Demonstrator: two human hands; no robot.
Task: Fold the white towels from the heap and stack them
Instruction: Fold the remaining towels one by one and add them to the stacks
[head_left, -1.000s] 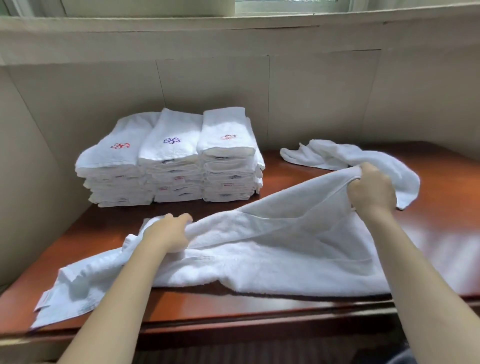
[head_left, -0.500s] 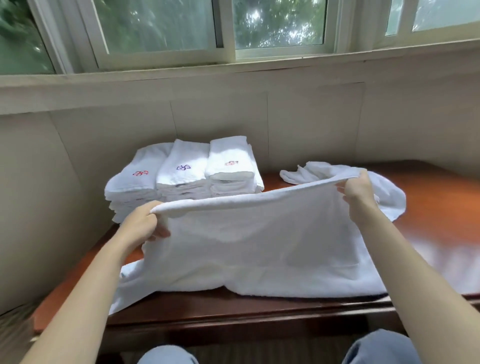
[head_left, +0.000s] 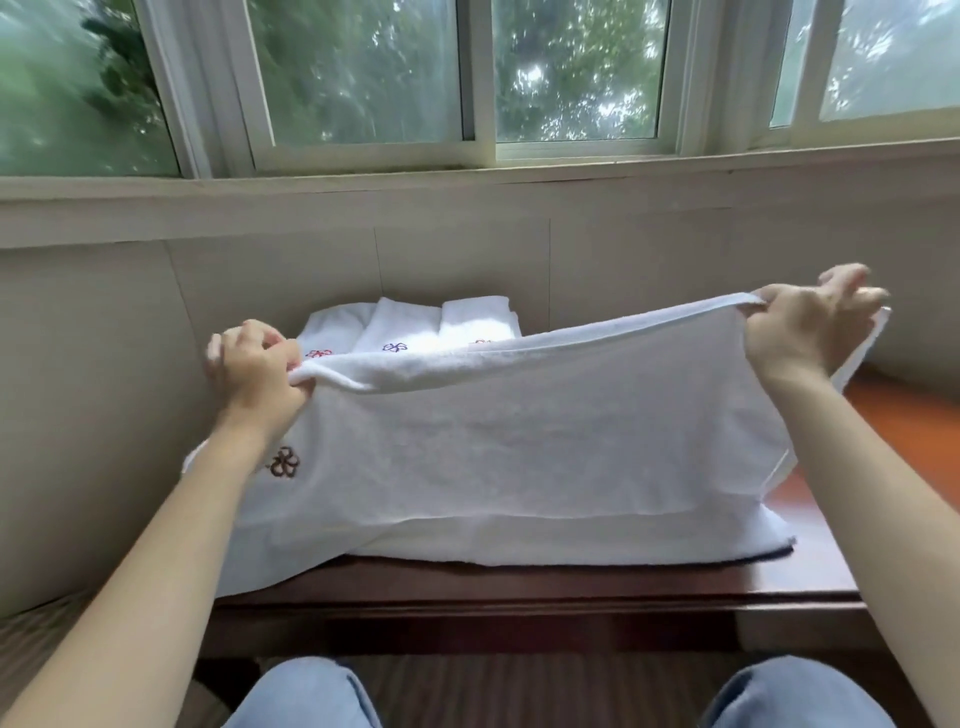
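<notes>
A white towel (head_left: 519, 441) with a brown flower emblem near its left end hangs stretched between my hands, its lower part lying on the dark wooden table (head_left: 545, 587). My left hand (head_left: 254, 371) pinches the top left corner. My right hand (head_left: 800, 332) pinches the top right corner, held a little higher. Behind the raised towel, three stacks of folded white towels (head_left: 415, 327) stand against the wall; only their tops show. The heap of unfolded towels is hidden behind the raised towel.
A tiled wall and window sill (head_left: 467, 182) close off the back, and a wall runs along the left. The table's front edge is near my knees (head_left: 306, 696). Bare red-brown tabletop (head_left: 904, 421) shows at the right.
Both hands have lifted the towel's top edge higher and pulled it wider apart, so it now hangs taut. The view has tilted up toward the window.
</notes>
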